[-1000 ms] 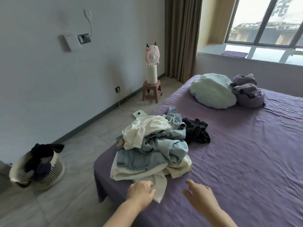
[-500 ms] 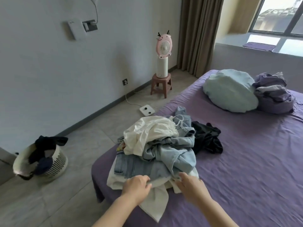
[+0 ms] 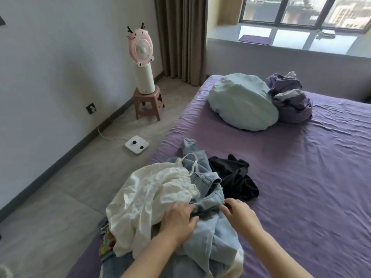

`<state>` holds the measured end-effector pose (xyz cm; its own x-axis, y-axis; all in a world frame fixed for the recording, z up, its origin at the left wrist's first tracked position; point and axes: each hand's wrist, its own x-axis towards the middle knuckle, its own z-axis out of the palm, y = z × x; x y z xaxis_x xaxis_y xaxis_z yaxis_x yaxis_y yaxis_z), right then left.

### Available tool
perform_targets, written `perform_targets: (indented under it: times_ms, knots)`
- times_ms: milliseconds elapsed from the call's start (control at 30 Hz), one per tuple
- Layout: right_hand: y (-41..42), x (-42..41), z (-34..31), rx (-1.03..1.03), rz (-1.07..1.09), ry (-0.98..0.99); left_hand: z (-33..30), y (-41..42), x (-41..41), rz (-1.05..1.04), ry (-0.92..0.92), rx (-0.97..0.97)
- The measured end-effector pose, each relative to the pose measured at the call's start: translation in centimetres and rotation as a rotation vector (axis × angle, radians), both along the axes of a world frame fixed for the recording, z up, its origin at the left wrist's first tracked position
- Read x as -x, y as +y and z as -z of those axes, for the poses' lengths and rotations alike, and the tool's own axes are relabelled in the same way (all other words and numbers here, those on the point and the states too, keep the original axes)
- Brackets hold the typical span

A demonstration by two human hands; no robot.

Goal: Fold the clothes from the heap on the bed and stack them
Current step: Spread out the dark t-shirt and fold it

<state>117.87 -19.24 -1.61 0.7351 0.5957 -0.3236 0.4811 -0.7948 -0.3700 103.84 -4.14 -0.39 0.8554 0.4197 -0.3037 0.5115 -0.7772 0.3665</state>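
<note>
Both hands rest on top of a heap of clothes [image 3: 170, 221] at the near corner of a purple-sheeted bed [image 3: 301, 187]. The left hand [image 3: 178, 219] lies knuckles up, fingers curled into a fold of light-blue denim garment [image 3: 210, 237]; just left of it bulges a cream-white gathered garment [image 3: 148, 199]. The right hand [image 3: 239, 214], close beside the left, pinches the same denim fold. Beyond the right hand lies a black garment [image 3: 234, 177], touching the heap. Farther off are a pale-blue pillow [image 3: 241, 101] and a bundled purple blanket [image 3: 291, 101]. Well left of the left hand, on the floor, stand a pink fan [image 3: 141, 57] on a stool [image 3: 147, 103] and a white scale [image 3: 137, 145].
</note>
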Motion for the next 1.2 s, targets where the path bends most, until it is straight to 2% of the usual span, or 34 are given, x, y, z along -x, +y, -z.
perform_targets:
  times_ms: [100,200,433,700,900,1000,1133,1200]
  knots:
    - [0.0,-4.0,2.1,0.058,0.152,0.015,2.8,0.2,-5.0,0.085,0.091,-0.086]
    - [0.2,-7.1,4.7,0.083,0.229,0.029,6.3,0.6,-8.6,0.066,0.185,-0.137]
    - [2.8,-11.9,11.4,0.038,0.388,0.142,14.4,0.9,-11.5,0.043,0.370,-0.062]
    - [5.7,-12.8,16.6,-0.153,0.485,0.208,17.2,0.3,-11.1,0.033,0.290,-0.102]
    - [4.1,-11.5,13.8,-0.363,0.378,0.077,14.9,-0.4,-10.4,0.024,0.297,-0.057]
    - [3.0,-10.4,10.5,-0.437,0.315,0.033,12.5,-1.8,-9.9,-0.025,0.188,0.012]
    - [1.0,-9.0,4.3,-0.582,0.295,-0.044,7.5,-4.2,-10.0,-0.114,-0.165,0.249]
    - [-0.5,-8.4,0.5,-0.648,0.285,-0.070,4.2,-5.9,-10.4,-0.116,-0.336,0.305]
